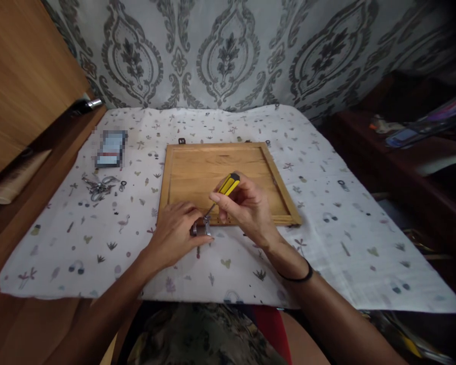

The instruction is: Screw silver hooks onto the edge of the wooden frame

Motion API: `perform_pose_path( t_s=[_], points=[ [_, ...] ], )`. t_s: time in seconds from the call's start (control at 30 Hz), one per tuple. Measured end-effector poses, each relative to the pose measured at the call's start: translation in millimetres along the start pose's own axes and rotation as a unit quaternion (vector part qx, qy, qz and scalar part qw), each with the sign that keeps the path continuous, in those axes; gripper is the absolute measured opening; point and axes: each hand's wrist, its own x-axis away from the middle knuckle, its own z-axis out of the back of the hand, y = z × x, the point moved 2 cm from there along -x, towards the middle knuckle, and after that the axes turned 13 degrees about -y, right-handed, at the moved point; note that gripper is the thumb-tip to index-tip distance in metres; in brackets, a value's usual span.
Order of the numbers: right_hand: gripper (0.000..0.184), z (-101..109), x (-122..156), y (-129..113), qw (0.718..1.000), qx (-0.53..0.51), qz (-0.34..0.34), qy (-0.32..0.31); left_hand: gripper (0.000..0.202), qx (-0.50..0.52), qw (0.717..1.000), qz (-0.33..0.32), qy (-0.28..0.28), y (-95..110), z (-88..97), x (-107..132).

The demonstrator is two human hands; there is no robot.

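My right hand [247, 205] grips a screwdriver [229, 184] by its yellow and black handle. The shaft slants down to the left, its tip at a small metal hinge [202, 227]. My left hand [178, 228] is closed on that hinge, with thumb and fingers on either side of it. The hinge sits at the near edge of a wooden framed panel [213, 162] lying flat on the cloth. Whether the tip sits in a screw is too small to tell.
A patterned white cloth [327, 263] covers the table. To the left lie a pile of metal pieces [101, 187] and a blurred-out flat object [111, 148]. A wooden board [30, 76] stands at far left. Dark furniture [365, 121] is on the right, a patterned wall [182, 30] behind.
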Motion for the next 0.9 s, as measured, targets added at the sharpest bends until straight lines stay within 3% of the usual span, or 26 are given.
perform_pose_path(
  t_s=[0.43,0.73,0.9],
  points=[
    [0.03,-3.6,3.5,-8.6,0.984,0.171,0.02,-0.037,0.031,0.019,1.0,-0.015,0.011,-2.0,-1.0,0.2],
    [0.038,-2.9,-0.2,-9.1,0.982,0.185,0.013,-0.014,0.033,0.025,0.999,-0.025,0.012,-3.1,-1.5,0.2],
    [0.038,0.6,-0.4,-7.4,0.992,0.123,-0.011,-0.007,0.032,0.009,1.0,-0.014,0.0,-2.0,0.0,-0.4]
  ],
)
